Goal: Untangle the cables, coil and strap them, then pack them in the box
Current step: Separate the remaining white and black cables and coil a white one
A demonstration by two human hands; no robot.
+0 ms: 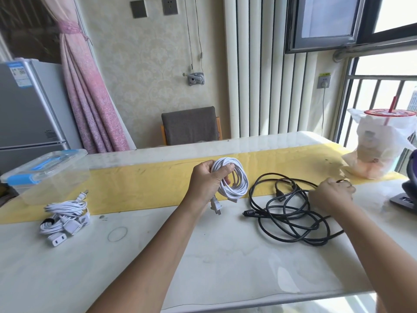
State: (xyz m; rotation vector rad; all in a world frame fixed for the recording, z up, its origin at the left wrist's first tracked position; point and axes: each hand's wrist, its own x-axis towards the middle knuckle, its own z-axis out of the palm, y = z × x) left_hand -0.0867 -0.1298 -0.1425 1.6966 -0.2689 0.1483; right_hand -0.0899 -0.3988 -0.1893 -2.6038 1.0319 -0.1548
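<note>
Three lots of cable lie on the table [225, 263], each at a different stage. At nine o'clock a white bundle [65, 219] lies gathered, with a dark band that may be a strap at its left end; it looks finished but is not yet packed. Just left of twelve o'clock, the left hand [205, 179] grips a white coil [237, 186], fingers wrapped round the top of its loops and holding it just above the table. Its plug [216, 207] hangs loose below the hand. The coil looks fully wound, and I see no strap on it, so strapping seems to be the step in hand.

At three o'clock the black cable [291, 216] sprawls in loose, crossing loops, neither untangled nor coiled. The right hand [330, 193] rests knuckles-up on its two o'clock edge, fingers curled under. Something dark shows at the fingertips, but I cannot tell whether it is a strand of cable or a strap, nor whether the hand grips it.

The box [47, 177] stands at ten o'clock, just beyond the bundle, with its lid on and no cable visible inside.

By my reckoning the task is roughly a third done: one strap, one whole cable and all the packing remain.
</note>
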